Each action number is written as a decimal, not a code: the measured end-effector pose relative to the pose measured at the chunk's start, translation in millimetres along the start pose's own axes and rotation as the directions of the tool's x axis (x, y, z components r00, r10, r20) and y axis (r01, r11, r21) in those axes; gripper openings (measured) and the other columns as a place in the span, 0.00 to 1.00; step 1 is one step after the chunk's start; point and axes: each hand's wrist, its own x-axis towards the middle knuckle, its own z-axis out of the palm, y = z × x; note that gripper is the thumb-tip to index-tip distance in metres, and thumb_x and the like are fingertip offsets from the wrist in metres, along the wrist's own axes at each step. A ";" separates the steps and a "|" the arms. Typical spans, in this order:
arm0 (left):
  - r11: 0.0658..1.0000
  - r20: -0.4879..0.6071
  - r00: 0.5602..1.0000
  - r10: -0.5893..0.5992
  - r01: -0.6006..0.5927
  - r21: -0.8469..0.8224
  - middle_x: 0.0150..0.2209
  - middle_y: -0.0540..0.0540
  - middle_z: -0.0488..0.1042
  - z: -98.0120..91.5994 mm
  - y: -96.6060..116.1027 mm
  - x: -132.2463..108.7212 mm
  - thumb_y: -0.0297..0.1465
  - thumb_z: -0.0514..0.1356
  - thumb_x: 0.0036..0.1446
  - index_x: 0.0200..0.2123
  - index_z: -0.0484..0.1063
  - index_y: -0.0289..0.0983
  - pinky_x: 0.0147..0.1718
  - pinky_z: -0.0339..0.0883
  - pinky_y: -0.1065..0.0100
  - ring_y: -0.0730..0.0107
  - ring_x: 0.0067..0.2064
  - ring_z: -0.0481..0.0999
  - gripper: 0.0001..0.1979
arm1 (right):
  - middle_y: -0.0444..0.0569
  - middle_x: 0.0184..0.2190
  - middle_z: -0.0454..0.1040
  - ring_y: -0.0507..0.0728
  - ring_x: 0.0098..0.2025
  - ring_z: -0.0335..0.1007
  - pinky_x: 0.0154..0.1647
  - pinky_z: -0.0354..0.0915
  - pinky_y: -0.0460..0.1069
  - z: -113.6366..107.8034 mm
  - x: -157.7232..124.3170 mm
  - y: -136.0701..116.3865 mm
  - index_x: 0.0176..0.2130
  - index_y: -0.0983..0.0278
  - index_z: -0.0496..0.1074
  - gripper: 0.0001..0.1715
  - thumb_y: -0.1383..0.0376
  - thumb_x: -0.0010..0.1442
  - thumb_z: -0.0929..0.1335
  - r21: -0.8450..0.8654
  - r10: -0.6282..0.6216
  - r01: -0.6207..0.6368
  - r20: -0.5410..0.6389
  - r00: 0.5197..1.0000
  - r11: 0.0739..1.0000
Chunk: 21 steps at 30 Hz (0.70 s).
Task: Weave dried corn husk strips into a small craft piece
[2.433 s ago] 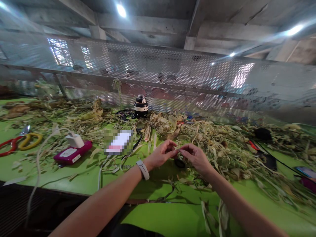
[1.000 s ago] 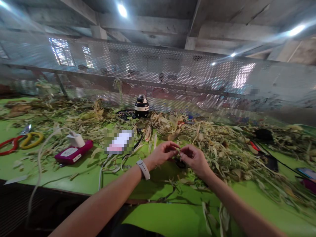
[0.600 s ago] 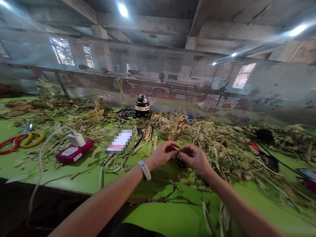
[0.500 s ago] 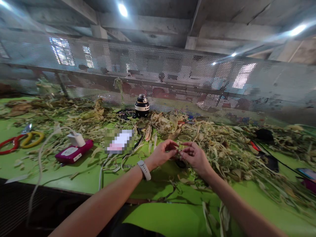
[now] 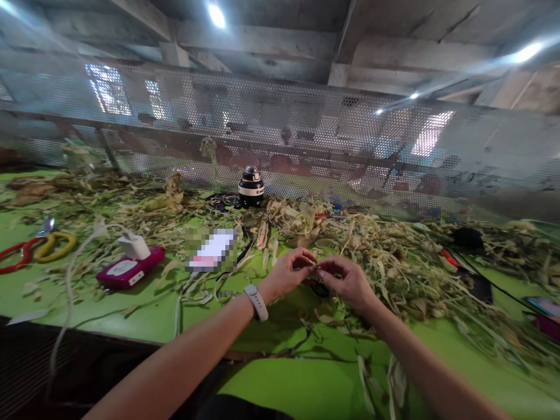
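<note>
My left hand (image 5: 289, 272), with a pale watch (image 5: 256, 303) on its wrist, pinches with thumb and forefinger at the middle of the table. Fingertip to fingertip with it, my right hand (image 5: 347, 281) is also closed in a pinch. Whatever lies between the fingertips is too small to name; a greenish trace shows there. Just below the fingers a dark object (image 5: 321, 288) rests on the green tabletop (image 5: 280, 332), partly covered by my right hand. Dried leaves and stems (image 5: 389, 256) are heaped behind and to the right of my hands.
A lit phone (image 5: 213, 249) on a cable lies left of my hands. Farther left are a magenta box with a white charger (image 5: 131, 267) and red-and-yellow scissors (image 5: 40, 248). A black bottle (image 5: 251, 188) stands behind, before a perforated metal screen (image 5: 271, 134).
My right hand's fingers have curled in closer, and its raised forefinger has come down toward the left fingertips. My left hand has hardly moved.
</note>
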 end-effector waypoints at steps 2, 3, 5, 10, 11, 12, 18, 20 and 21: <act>1.000 -0.009 1.000 0.024 -0.024 0.011 0.28 0.49 0.70 0.5 0.6 -0.2 0.37 0.64 0.45 0.32 0.65 0.36 0.31 0.68 0.68 0.71 0.31 0.70 0.14 | 0.46 0.27 0.73 0.53 0.28 0.68 0.32 0.65 0.48 -1.4 -1.1 -4.2 0.31 0.63 0.72 0.07 0.64 0.49 0.67 -0.008 -0.006 0.006 -0.001 1.000 1.000; 0.999 -0.012 0.999 0.036 -0.036 0.016 0.28 0.50 0.70 0.7 0.9 -0.2 0.37 0.63 0.45 0.32 0.65 0.36 0.30 0.68 0.68 0.71 0.31 0.70 0.14 | 0.46 0.27 0.72 0.54 0.29 0.68 0.32 0.66 0.48 -2.0 -1.5 -5.8 0.32 0.63 0.71 0.07 0.63 0.50 0.67 0.013 0.005 -0.005 -0.005 1.000 1.000; 0.998 -0.011 0.998 0.058 -0.058 0.030 0.28 0.50 0.70 1.0 1.1 -0.3 0.36 0.63 0.46 0.31 0.65 0.36 0.30 0.69 0.69 0.72 0.31 0.70 0.12 | 0.45 0.27 0.71 0.54 0.28 0.70 0.32 0.67 0.49 -2.8 -1.4 -7.9 0.34 0.62 0.68 0.09 0.62 0.50 0.67 0.098 0.067 -0.064 -0.026 0.997 0.993; 0.984 -0.001 0.991 0.134 -0.133 0.120 0.29 0.49 0.70 3.2 -0.7 -0.8 0.32 0.60 0.49 0.30 0.67 0.35 0.31 0.69 0.70 0.72 0.32 0.70 0.07 | 0.42 0.24 0.68 0.52 0.21 0.69 0.24 0.66 0.47 -2.9 2.4 -4.8 0.32 0.62 0.63 0.14 0.54 0.53 0.65 0.199 0.230 -0.223 -0.011 0.973 0.954; 0.980 -0.003 0.989 0.146 -0.145 0.135 0.29 0.49 0.70 3.6 -1.2 -0.9 0.32 0.60 0.49 0.31 0.67 0.35 0.31 0.69 0.70 0.72 0.32 0.70 0.07 | 0.42 0.24 0.68 0.52 0.22 0.68 0.24 0.65 0.47 -2.8 3.1 -3.0 0.31 0.62 0.63 0.15 0.53 0.53 0.65 0.181 0.236 -0.233 0.000 0.972 0.956; 0.975 -0.003 0.987 0.161 -0.159 0.153 0.29 0.48 0.70 4.0 -1.5 -1.1 0.31 0.60 0.50 0.31 0.67 0.35 0.31 0.69 0.71 0.72 0.32 0.70 0.06 | 0.43 0.24 0.68 0.51 0.22 0.68 0.23 0.64 0.46 -2.5 3.7 -1.1 0.30 0.62 0.64 0.15 0.53 0.53 0.65 0.153 0.234 -0.231 0.003 0.972 0.961; 0.894 0.025 0.951 0.307 -0.297 0.337 0.32 0.46 0.70 2.1 -1.7 -2.5 0.27 0.58 0.51 0.32 0.69 0.35 0.33 0.67 0.72 0.70 0.35 0.70 0.03 | 0.41 0.22 0.62 0.51 0.25 0.59 0.25 0.58 0.45 -2.4 4.5 7.3 0.28 0.62 0.65 0.13 0.55 0.55 0.64 -0.020 0.089 -0.089 0.017 0.996 0.996; 0.875 0.041 0.946 0.323 -0.315 0.368 0.33 0.46 0.69 1.1 -1.1 -3.0 0.27 0.57 0.52 0.32 0.70 0.35 0.33 0.67 0.72 0.70 0.36 0.70 0.04 | 0.41 0.23 0.63 0.51 0.25 0.58 0.26 0.57 0.46 -3.8 4.6 7.6 0.28 0.63 0.65 0.11 0.58 0.55 0.64 -0.034 0.065 -0.064 0.046 0.997 0.997; 0.867 0.048 0.944 0.325 -0.318 0.384 0.33 0.45 0.70 0.8 -0.7 -3.2 0.27 0.57 0.52 0.32 0.70 0.36 0.33 0.67 0.72 0.69 0.36 0.70 0.04 | 0.41 0.23 0.63 0.51 0.25 0.57 0.27 0.56 0.46 -4.8 4.7 7.4 0.28 0.63 0.65 0.10 0.59 0.55 0.64 -0.042 0.060 -0.057 0.061 0.996 0.997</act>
